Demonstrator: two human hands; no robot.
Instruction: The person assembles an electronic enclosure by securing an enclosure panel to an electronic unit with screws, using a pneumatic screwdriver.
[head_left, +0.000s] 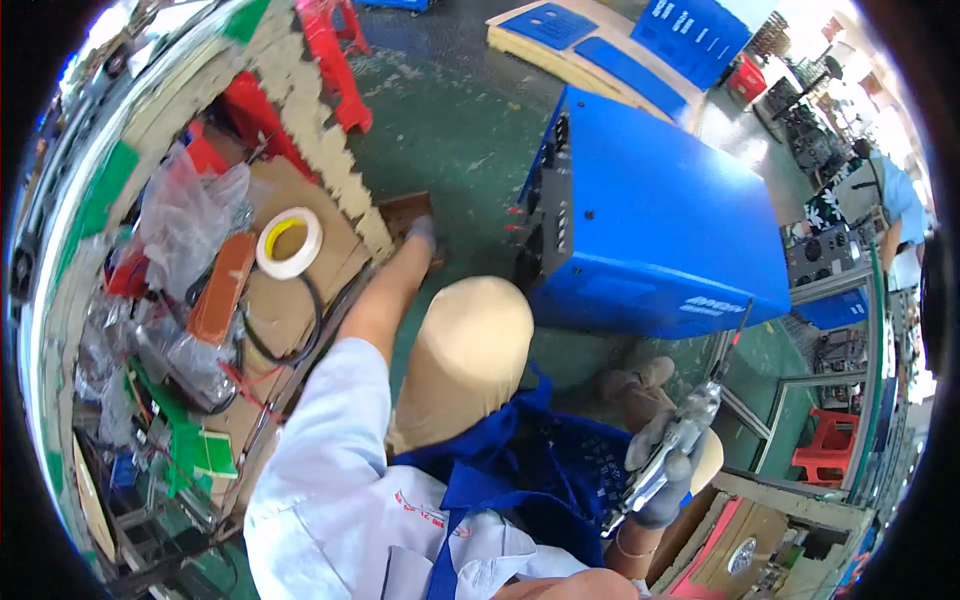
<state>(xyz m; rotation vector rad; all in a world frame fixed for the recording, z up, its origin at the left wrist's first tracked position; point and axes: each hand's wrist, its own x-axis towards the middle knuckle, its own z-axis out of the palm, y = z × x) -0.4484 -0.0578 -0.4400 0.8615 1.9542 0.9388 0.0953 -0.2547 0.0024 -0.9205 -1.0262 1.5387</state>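
My left hand point(422, 234), in a grey glove, reaches down past my knee to a small open brown box point(400, 208) near the floor. Its fingers are partly hidden and too small to make out. My right hand point(658, 505), in a grey glove too, is wrapped round a power screwdriver point(690, 418) with a metallic body. The tool's long thin bit points up and away, near the corner of a large blue metal cabinet point(660, 200). Dark knobs and fittings show on the cabinet's left end.
On my left a worn bench point(350, 222) holds a white tape roll point(290, 243), plastic bags and a brown leather-like pouch point(222, 288). Blue panels point(690, 40) rest on a pallet ahead. A red stool point(828, 445) and a person in light blue point(900, 200) are at right.
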